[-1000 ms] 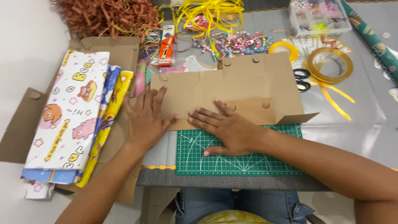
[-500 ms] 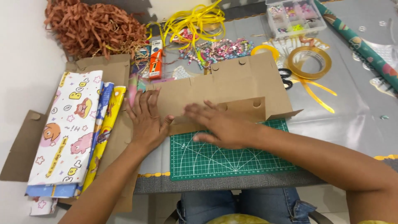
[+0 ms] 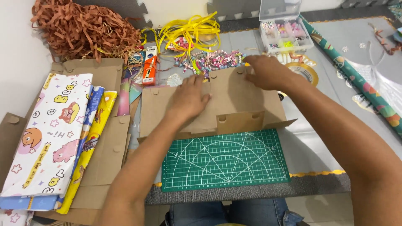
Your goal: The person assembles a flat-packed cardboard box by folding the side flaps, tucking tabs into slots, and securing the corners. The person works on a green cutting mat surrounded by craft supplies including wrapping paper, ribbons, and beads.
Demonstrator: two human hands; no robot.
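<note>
Folding step: my left hand [image 3: 190, 100] lies open, pressing the flat brown cardboard box blank [image 3: 226, 100]; right hand [image 3: 266, 72] grasps its far edge, needing a firm crease next.

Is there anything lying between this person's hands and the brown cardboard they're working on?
Nothing visible does. The left hand lies flat on the cardboard sheet, and the right hand grips its far edge. The beads and the tape roll lie just beyond that edge, not under either hand.
</note>
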